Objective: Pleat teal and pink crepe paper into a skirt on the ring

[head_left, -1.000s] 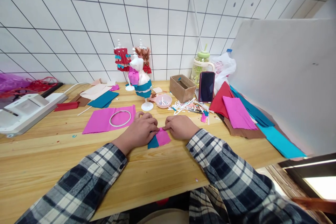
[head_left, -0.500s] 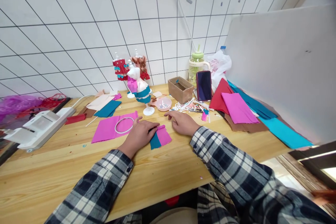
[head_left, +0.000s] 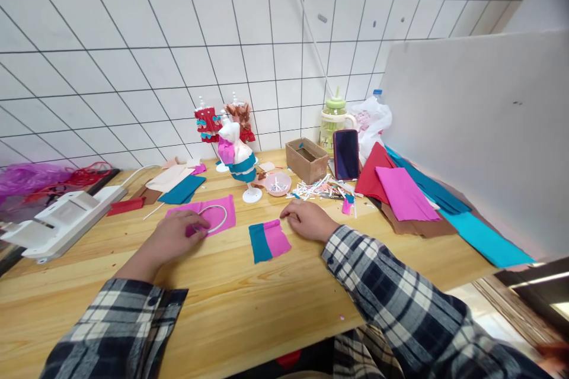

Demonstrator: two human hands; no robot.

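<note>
My left hand (head_left: 180, 234) reaches over a magenta paper sheet (head_left: 227, 211). Its curled fingers close at the left edge of a thin white ring (head_left: 226, 217) lying on that sheet. In front of me is a small two-coloured piece, with a teal crepe paper part (head_left: 260, 244) on the left and a magenta part (head_left: 278, 240) on the right; neither hand covers it. My right hand (head_left: 311, 220) rests on the table just right of this piece, loosely bent, fingers slightly apart and nothing visible in them.
Behind stand a small dress form (head_left: 242, 169) in coloured paper, a pink dish (head_left: 279, 185), a cardboard box (head_left: 306, 161), a phone (head_left: 345, 155) and a green-lidded bottle (head_left: 334, 121). Coloured paper sheets (head_left: 406, 192) lie right; a white power strip (head_left: 75, 222) lies left.
My left hand has left the teal and magenta piece and moved left to the white ring. The piece now shows fully. My right hand stays nearly in place. The view has tilted slightly up.
</note>
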